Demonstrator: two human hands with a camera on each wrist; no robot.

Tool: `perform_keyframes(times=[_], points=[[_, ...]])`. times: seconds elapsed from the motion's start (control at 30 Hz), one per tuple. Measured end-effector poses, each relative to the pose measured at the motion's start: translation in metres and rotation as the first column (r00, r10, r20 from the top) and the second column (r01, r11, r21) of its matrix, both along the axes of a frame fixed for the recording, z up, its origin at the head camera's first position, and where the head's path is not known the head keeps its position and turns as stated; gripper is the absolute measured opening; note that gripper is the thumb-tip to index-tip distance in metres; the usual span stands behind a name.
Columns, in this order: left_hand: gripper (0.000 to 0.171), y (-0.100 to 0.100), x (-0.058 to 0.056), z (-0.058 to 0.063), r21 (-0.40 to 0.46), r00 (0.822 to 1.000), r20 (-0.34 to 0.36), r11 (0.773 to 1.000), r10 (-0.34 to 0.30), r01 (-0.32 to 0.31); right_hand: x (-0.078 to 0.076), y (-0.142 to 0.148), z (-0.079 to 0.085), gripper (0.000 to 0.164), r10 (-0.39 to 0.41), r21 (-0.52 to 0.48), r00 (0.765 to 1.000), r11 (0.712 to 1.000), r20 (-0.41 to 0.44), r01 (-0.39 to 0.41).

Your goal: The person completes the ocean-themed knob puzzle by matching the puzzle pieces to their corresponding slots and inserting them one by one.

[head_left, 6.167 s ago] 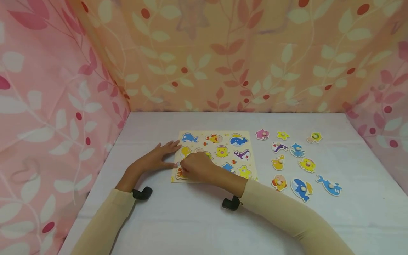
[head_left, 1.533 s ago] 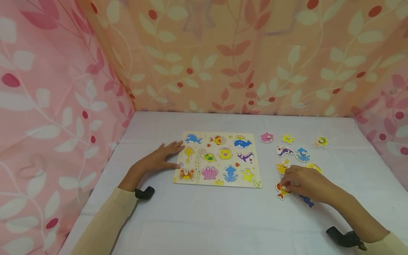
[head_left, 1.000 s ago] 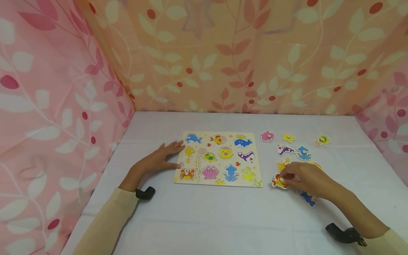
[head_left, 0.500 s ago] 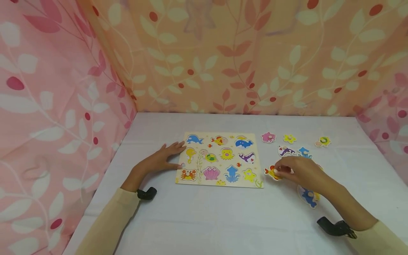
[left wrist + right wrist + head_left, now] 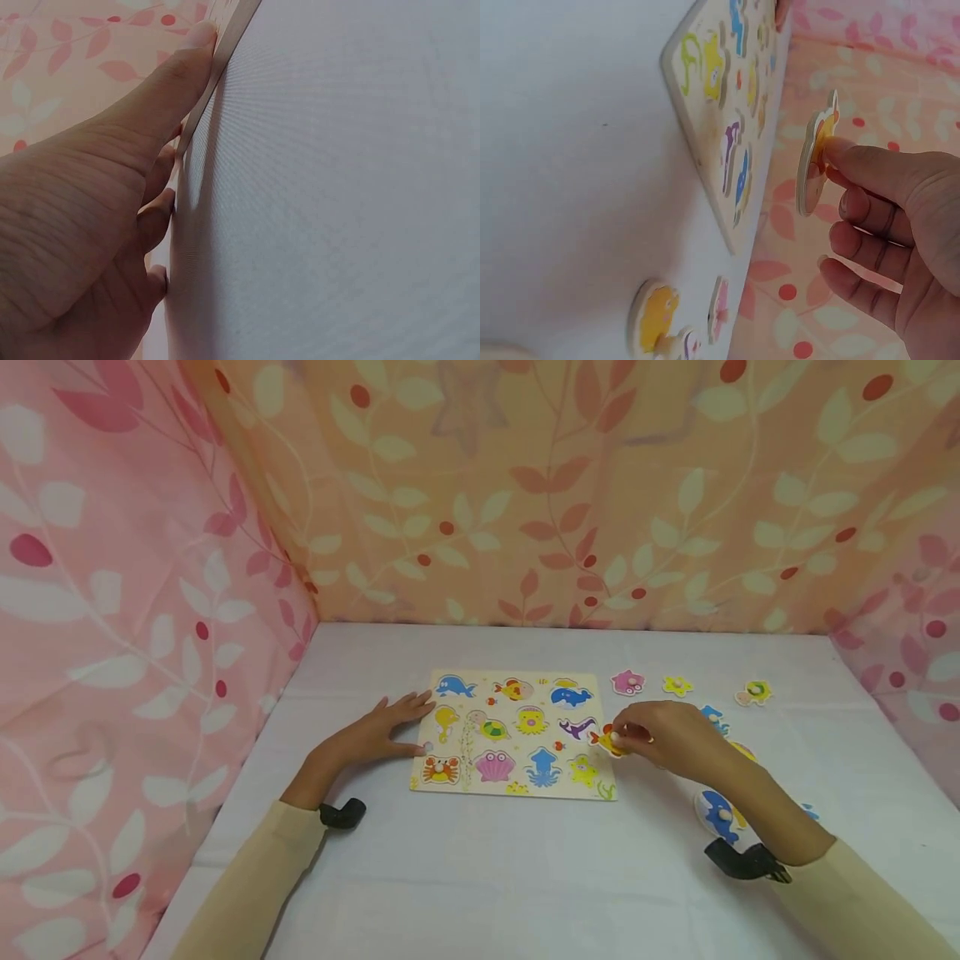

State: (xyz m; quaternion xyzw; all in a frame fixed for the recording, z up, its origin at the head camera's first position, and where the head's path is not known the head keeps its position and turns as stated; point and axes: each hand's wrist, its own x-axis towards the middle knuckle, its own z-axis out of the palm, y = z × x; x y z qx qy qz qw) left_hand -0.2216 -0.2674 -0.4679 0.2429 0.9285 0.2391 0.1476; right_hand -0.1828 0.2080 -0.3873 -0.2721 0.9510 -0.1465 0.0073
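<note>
The right hand [image 5: 671,735] pinches the flat red-and-yellow wooden fish piece [image 5: 604,742], apparently by its knob [image 5: 616,737], above the cream wooden board's [image 5: 566,790] right side — a loose pinch could drop it askew. The left hand [image 5: 372,735], fingers spread, touches the left edge; too lightly, the board might skid.

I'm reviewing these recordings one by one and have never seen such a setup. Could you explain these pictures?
There is no machine here: a person works with two bare hands. The wide picture comes from a camera on the head, looking forward and down; the two close ones come from cameras on the wrists. On the white surface lies a board with sea animals; the crab sits in it, and loose pieces lie to its right. The left hand touches the board's left edge; the right hand pinches the fish.
</note>
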Motion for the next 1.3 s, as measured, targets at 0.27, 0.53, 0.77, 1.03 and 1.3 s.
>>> perform_keyframes(times=[0.27, 0.53, 0.77, 1.03, 1.3], points=[[0.092, -0.003, 0.001, 0.001, 0.015, 1.0, 0.001, 1.0, -0.002, 0.002, -0.026, -0.025, 0.003, 0.015, 0.047, 0.011, 0.999, 0.999, 0.016, -0.047], [0.093, -0.004, 0.003, 0.001, 0.056, 1.0, -0.013, 0.998, -0.015, 0.016, -0.048, -0.05, 0.007, 0.019, 0.105, 0.009, 0.994, 0.994, 0.021, -0.105], [0.092, -0.004, 0.002, 0.003, 0.029, 1.0, -0.014, 0.999, -0.011, 0.012, -0.066, -0.071, 0.01, 0.015, 0.116, -0.009, 0.991, 0.993, 0.063, -0.116], [0.092, -0.001, 0.001, 0.003, 0.036, 0.999, -0.014, 0.999, -0.029, 0.029, -0.086, -0.091, 0.004, 0.011, 0.144, -0.011, 0.988, 0.99, 0.055, -0.143], [0.093, -0.002, 0.0, 0.003, 0.03, 1.0, -0.002, 0.999, -0.029, 0.029, -0.099, -0.108, 0.0, 0.012, 0.133, 0.012, 0.988, 0.991, 0.076, -0.134]])
